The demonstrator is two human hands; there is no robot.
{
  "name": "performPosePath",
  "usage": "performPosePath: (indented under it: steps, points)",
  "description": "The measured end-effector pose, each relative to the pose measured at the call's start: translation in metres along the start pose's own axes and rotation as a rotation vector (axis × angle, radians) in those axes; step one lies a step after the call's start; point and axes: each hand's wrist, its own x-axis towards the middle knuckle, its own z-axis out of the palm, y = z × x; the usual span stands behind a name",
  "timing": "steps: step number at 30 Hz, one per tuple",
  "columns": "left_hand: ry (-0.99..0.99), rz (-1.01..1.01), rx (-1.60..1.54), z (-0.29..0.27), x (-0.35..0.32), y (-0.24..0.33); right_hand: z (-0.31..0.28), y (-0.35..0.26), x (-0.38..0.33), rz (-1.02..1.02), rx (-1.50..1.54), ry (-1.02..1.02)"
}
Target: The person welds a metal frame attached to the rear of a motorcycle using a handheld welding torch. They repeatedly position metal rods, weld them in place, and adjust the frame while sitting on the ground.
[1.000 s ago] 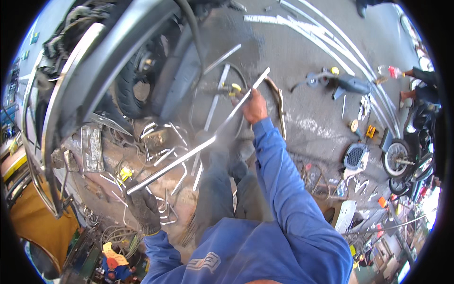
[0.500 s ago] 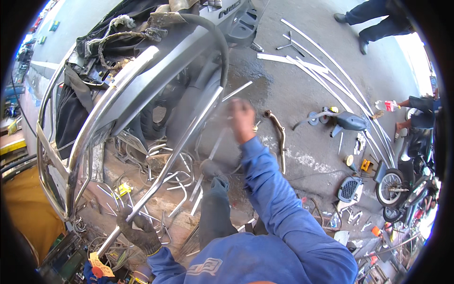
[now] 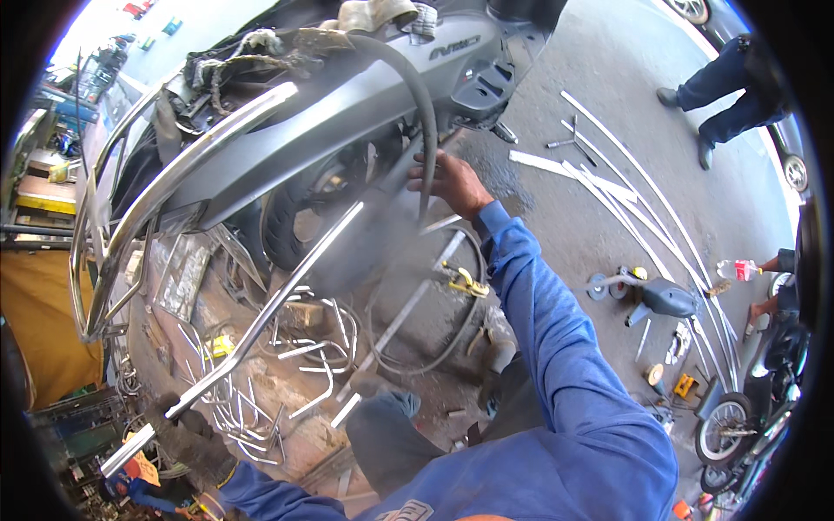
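Gripping a long shiny metal bar (image 3: pixel 261 321) with your gloved left hand (image 3: pixel 187 434), you hold it near its lower end, fingers clamped round it; the bar runs diagonally up and to the right, its upper tip ending near the dark rear tyre (image 3: pixel 282 221) of the grey scooter (image 3: pixel 330 130). The bar is straight, bright and reflective, flat-faced along its length. Your right hand (image 3: pixel 447 178), bare, is closed on a thick black hose (image 3: pixel 421 113) that arcs up and over the scooter's side panel. The two hands are well apart. On the concrete floor (image 3: pixel 565 217) below the bar lie bent chrome rod pieces (image 3: pixel 313 343), a loop of thin cable and a yellow clamp (image 3: pixel 465 280). To the right, long curved metal strips (image 3: pixel 625 187) lie on the ground near a black angle grinder (image 3: pixel 656 297).
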Motion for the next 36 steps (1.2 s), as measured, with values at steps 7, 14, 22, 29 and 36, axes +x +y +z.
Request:
performPosePath:
  steps: [7, 14, 22, 29, 36]
  points:
    - [-0.108, 1.032, 0.423, 0.121, 0.016, -0.095, -0.018, 0.061, 0.06, -0.21, 0.617, -0.092]
    - [-0.147, 0.865, -0.091, 0.183, -0.006, -0.057, -0.06, 0.065, 0.111, -0.304, 0.801, 0.205]
    - [0.066, 0.985, -0.008, 0.177, 0.023, -0.061, -0.049, 0.022, 0.112, -0.328, 0.589, 0.067]
    - [-0.085, 0.593, -0.139, 0.151, 0.069, -0.036, -0.03, 0.046, 0.108, -0.449, 0.61, -0.003]
    - [-0.154, 0.383, -0.697, 0.159, 0.055, -0.025, -0.005, 0.028, 0.087, -0.359, 0.902, -0.039]
